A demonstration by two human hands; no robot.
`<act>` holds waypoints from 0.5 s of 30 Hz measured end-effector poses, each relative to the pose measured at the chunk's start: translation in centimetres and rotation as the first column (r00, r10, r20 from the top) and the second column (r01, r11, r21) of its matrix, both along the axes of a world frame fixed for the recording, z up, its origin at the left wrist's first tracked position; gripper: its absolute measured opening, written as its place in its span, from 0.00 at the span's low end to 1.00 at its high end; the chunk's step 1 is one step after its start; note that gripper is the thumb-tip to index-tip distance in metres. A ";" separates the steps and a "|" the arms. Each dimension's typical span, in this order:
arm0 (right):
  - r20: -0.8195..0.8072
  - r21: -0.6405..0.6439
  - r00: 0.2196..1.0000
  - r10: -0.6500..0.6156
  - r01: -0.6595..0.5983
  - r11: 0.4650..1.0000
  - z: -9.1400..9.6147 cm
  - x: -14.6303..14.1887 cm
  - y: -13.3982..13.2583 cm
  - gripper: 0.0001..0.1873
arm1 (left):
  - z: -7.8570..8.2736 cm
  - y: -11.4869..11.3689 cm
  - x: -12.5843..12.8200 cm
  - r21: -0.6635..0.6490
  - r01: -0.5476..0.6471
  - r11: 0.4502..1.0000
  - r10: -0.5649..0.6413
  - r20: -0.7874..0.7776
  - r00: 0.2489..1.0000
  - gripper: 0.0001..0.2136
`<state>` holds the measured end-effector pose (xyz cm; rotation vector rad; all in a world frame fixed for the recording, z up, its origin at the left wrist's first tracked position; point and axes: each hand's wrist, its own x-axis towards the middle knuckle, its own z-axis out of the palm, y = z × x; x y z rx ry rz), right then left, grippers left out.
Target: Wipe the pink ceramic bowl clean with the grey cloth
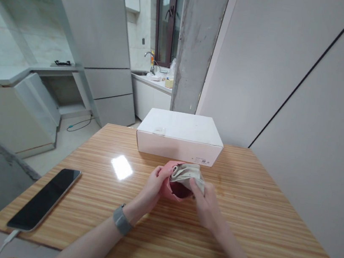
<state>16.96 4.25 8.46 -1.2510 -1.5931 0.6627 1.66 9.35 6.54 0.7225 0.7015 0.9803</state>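
My left hand [154, 184] grips the left side of a small pink pouch [173, 191] and holds its mouth open above the wooden table [242, 224]. My right hand [206, 202] pinches a folded beige cloth [186, 173] that sits in the pouch's opening, partly inside and partly sticking out. Both hands are closed on these things. A grey watch band is on my left wrist.
A closed white cardboard box [180, 135] lies just behind the hands. A black phone [44, 198] on a charging cable rests near the table's left corner. A grey wall stands at the right, a refrigerator [99, 29] and kitchen counter beyond the table.
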 end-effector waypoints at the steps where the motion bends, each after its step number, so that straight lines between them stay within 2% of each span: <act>1: -0.189 -0.056 0.979 -0.082 0.073 0.996 -0.3 0.3 0.2 0.18 | 0.0 0.2 -0.1 -0.004 -0.016 1.000 0.016 0.017 1.000 0.26; 3: -0.466 -0.161 0.838 -0.284 0.235 0.959 -0.5 1.1 0.8 0.16 | -0.1 0.6 -0.4 -0.010 -0.061 0.998 0.062 0.080 0.995 0.23; 5: -0.622 -0.235 0.687 -0.376 0.294 0.926 -0.3 1.9 1.4 0.17 | -0.1 0.9 -0.5 -0.022 -0.120 0.993 0.122 0.152 0.981 0.19; 8: -0.845 -0.356 0.369 -0.388 0.154 0.922 1.0 3.0 2.0 0.16 | 0.3 1.3 -0.7 -0.095 -0.183 0.978 0.201 0.232 0.952 0.14; 10: -0.906 -0.381 0.180 -0.383 0.048 0.924 1.8 3.4 2.1 0.17 | 0.9 1.3 -1.0 -0.170 -0.169 0.971 0.209 0.253 0.945 0.12; 12: -0.928 -0.364 0.092 -0.360 -0.025 0.931 2.3 3.5 2.1 0.17 | 1.5 1.2 -1.3 -0.226 -0.127 0.966 0.184 0.250 0.951 0.11; 15: -0.937 -0.349 0.082 -0.341 -0.122 0.929 2.2 3.0 2.0 0.15 | 2.2 0.7 -1.7 -0.248 -0.026 0.968 0.088 0.245 0.965 0.12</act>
